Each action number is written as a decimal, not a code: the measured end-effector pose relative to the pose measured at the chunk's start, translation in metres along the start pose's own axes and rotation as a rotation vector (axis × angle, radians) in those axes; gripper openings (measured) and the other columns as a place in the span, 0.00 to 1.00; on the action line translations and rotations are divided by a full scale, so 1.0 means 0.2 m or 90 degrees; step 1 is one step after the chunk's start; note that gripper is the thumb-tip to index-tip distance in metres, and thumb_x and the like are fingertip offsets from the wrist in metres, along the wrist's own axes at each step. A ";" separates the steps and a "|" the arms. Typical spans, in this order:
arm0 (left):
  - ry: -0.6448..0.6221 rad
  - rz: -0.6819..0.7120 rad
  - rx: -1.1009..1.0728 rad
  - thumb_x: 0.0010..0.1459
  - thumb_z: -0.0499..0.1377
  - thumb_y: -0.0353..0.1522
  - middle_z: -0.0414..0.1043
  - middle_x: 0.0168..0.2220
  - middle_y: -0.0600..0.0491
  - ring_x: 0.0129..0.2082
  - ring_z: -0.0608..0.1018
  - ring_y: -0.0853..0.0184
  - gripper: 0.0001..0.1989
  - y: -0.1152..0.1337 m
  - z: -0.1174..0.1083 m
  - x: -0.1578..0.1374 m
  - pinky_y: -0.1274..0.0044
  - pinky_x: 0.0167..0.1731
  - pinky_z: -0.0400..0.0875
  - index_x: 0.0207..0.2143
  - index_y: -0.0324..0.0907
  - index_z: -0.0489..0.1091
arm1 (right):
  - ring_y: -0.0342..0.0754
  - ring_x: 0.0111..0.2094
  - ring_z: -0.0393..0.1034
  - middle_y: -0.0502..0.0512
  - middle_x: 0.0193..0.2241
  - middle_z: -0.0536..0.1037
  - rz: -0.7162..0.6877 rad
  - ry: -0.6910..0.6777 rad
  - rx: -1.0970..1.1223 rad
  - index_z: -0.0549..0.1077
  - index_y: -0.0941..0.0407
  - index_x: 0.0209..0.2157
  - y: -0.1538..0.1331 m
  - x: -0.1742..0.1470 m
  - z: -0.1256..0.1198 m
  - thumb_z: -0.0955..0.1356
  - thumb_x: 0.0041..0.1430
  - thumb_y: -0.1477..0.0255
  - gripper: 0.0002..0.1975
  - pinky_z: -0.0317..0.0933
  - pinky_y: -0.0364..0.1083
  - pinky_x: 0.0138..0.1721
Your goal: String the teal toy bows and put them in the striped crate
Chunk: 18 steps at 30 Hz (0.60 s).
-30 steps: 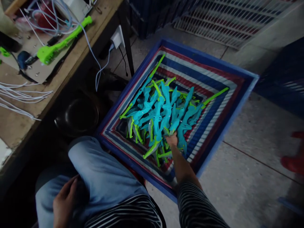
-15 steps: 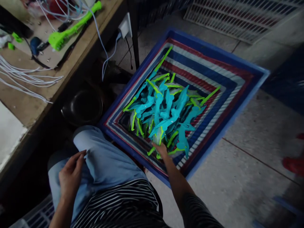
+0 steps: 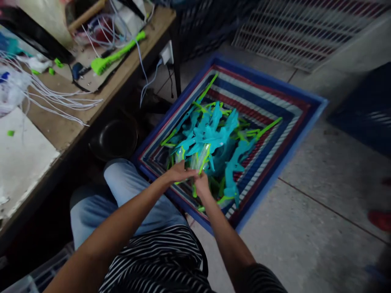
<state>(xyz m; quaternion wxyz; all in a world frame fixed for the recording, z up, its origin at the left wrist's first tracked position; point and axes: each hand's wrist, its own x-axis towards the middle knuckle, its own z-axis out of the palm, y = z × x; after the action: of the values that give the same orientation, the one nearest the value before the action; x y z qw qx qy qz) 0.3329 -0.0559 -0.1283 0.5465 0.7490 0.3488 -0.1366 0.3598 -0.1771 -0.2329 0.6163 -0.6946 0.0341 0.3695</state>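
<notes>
Inside the blue crate (image 3: pixel 269 179), lined with striped cloth, lies a tangled heap of teal plastic pieces (image 3: pixel 224 136) with bright green-edged clear parts. At the heap's near edge, my right hand (image 3: pixel 202 184) is closed around the lower end of a clear plastic piece with green edges (image 3: pixel 202 158). My left hand (image 3: pixel 180 171) reaches in beside it, its thumb stretched toward the right hand. Its other fingers curl against the same part of the heap, by a smaller green-edged piece (image 3: pixel 181 153). The left fingertips are partly hidden, and blur softens both hands.
To the left is a wooden workbench (image 3: pixel 69 140) with white cords (image 3: pixel 67 97), a long green plastic piece (image 3: pixel 119 53) and a white board (image 3: pixel 27 154). A dark round pan (image 3: pixel 114 138) sits below it. A white rack (image 3: pixel 284 36) stands behind the crate.
My left hand has moved from above my lap, right and forward, to the heap beside my right hand. The view has shifted, showing more of the bench.
</notes>
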 end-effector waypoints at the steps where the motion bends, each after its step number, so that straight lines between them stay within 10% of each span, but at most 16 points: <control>1: -0.024 -0.009 -0.018 0.39 0.69 0.42 0.77 0.40 0.45 0.45 0.76 0.56 0.26 0.04 0.01 0.03 0.71 0.46 0.70 0.40 0.36 0.73 | 0.53 0.41 0.72 0.58 0.37 0.78 -0.024 0.006 0.004 0.72 0.60 0.41 -0.04 -0.05 0.05 0.70 0.46 0.60 0.23 0.66 0.50 0.43; 9: -0.143 -0.103 -0.187 0.32 0.69 0.39 0.76 0.30 0.49 0.30 0.76 0.63 0.23 0.07 -0.31 -0.21 0.72 0.34 0.72 0.33 0.36 0.73 | 0.56 0.52 0.65 0.60 0.47 0.73 -0.287 0.004 -0.070 0.67 0.57 0.51 -0.23 -0.44 0.47 0.69 0.49 0.62 0.27 0.58 0.56 0.56; 14: -0.101 0.011 -0.111 0.33 0.66 0.29 0.72 0.26 0.56 0.27 0.72 0.68 0.15 0.15 -0.61 -0.66 0.79 0.29 0.69 0.29 0.36 0.73 | 0.52 0.47 0.70 0.60 0.47 0.73 -0.472 -0.321 -0.190 0.60 0.57 0.58 -0.48 -0.78 0.40 0.70 0.52 0.62 0.34 0.66 0.52 0.50; 18: 0.014 -0.118 -0.121 0.43 0.59 0.31 0.75 0.31 0.52 0.31 0.76 0.63 0.16 -0.05 -0.77 -1.14 0.76 0.33 0.73 0.37 0.36 0.74 | 0.46 0.48 0.70 0.57 0.48 0.74 -0.744 -0.600 -0.290 0.61 0.54 0.58 -0.76 -0.99 0.22 0.69 0.58 0.66 0.27 0.66 0.43 0.49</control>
<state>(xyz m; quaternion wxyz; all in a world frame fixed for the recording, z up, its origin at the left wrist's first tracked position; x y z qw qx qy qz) 0.1349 0.0016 0.0547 0.5959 0.6599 0.4340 -0.1449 0.2717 -0.1828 0.0059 0.5025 -0.4791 -0.6790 0.2387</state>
